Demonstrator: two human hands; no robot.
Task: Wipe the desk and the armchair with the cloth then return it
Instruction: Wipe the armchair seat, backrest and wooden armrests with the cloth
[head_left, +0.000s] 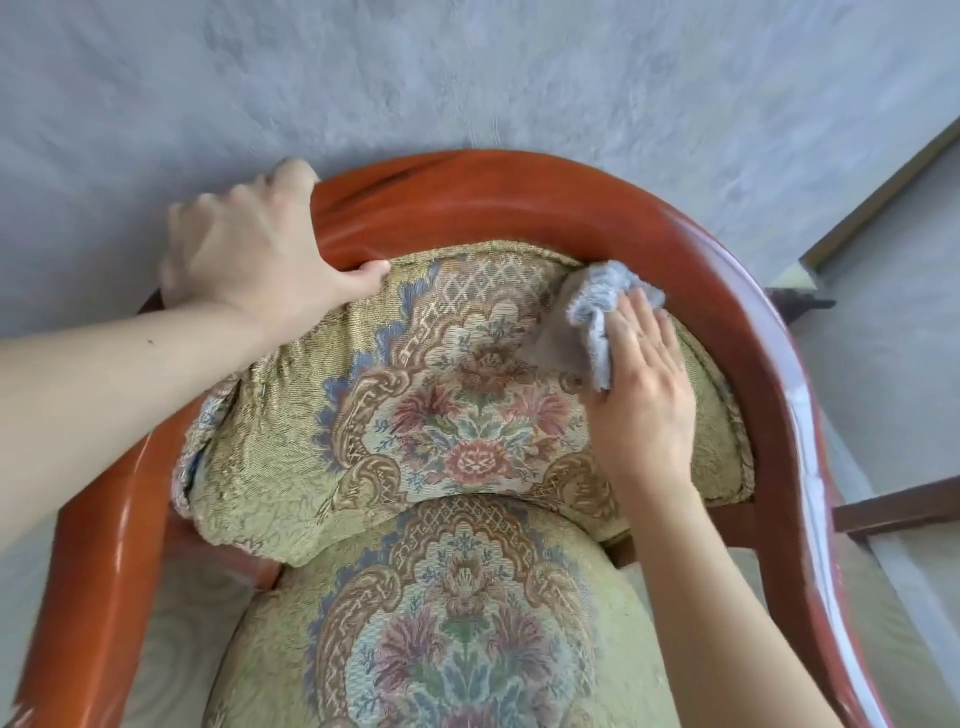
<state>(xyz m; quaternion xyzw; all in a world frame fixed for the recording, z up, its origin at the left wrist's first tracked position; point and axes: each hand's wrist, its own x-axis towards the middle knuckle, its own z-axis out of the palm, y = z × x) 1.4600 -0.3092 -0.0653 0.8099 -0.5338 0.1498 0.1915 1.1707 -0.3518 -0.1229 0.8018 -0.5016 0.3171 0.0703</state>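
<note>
The armchair fills the view, with a curved red-brown wooden frame (519, 197) and floral green-gold upholstery on its backrest (415, 405) and seat (457, 623). My left hand (254, 249) grips the top rail at the upper left, thumb on the fabric edge. My right hand (644, 395) lies flat on the backrest's upper right and presses a crumpled pale blue-grey cloth (592, 322) against the fabric just under the rail. Part of the cloth is hidden under my palm. The desk is not in view.
A grey-blue wall (467, 78) rises right behind the chair. At the right a pale floor (883, 364) shows, with a dark wooden bar (898, 506) sticking out beside the chair and a skirting edge (872, 202) running diagonally.
</note>
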